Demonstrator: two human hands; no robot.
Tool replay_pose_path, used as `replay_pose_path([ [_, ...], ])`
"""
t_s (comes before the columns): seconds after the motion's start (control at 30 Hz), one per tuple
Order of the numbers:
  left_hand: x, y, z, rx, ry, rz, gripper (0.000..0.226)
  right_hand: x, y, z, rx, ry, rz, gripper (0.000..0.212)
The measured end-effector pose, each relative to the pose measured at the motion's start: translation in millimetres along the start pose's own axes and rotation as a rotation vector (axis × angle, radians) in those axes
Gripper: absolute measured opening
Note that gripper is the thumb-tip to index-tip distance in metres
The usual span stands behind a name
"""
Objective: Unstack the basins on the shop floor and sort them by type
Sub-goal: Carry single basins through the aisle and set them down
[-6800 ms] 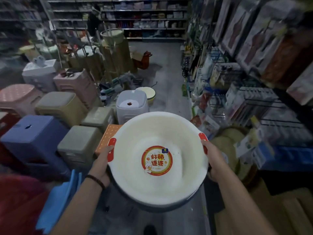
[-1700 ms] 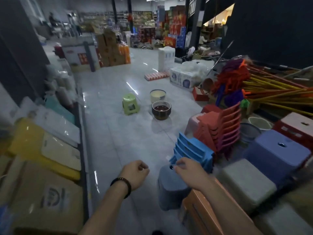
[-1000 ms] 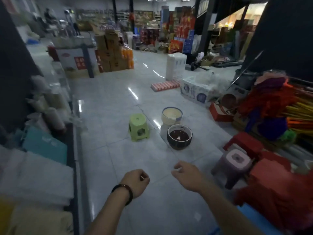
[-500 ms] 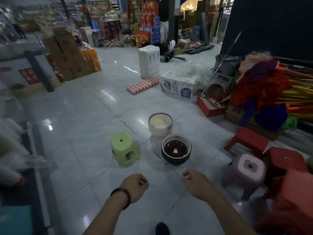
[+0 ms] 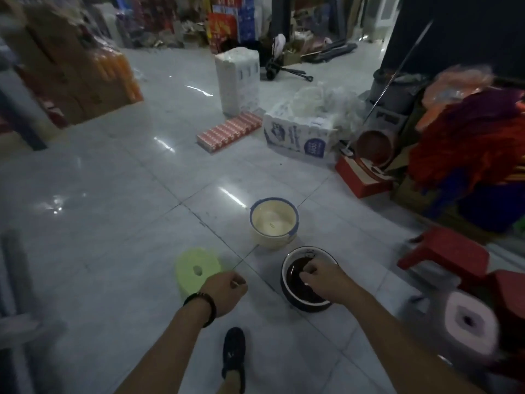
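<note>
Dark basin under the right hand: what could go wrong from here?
The dark basin seems nested in others; a one-handed pull by the right hand may lift several and drop them. The glossy floor could let the stack skid into the cream basins. The green stool stands close by on the left, easy to trip on.

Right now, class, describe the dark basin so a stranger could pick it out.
On the tiled floor, right of the lime-green stool, stand two basins. The dark basin is the nearer, partly behind the right hand. The cream basin behind is blue-rimmed; this is dark brown.
</note>
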State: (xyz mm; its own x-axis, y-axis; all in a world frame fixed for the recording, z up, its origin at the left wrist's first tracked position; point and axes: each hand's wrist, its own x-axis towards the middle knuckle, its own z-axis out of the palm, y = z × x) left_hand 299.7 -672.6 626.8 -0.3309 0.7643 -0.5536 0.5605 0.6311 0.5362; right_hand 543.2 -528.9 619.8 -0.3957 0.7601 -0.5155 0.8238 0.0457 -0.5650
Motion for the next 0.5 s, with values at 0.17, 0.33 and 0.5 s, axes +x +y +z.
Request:
replay_pose_path([
  [0.17,127,10,-77,0.033,-0.069,0.043,0.023,87,-53,-10,0.172,0.046,0.113,0.015],
  [0.33,233,43,-137,0.074,-0.186,0.069,0.023,163,-83,-31,0.369,0.139,0.179,0.010],
  [0.5,334,62,-171,0.056,-0.266,0.042,0.026,245,-87,-54,0.481,0.165,0.289,0.010],
])
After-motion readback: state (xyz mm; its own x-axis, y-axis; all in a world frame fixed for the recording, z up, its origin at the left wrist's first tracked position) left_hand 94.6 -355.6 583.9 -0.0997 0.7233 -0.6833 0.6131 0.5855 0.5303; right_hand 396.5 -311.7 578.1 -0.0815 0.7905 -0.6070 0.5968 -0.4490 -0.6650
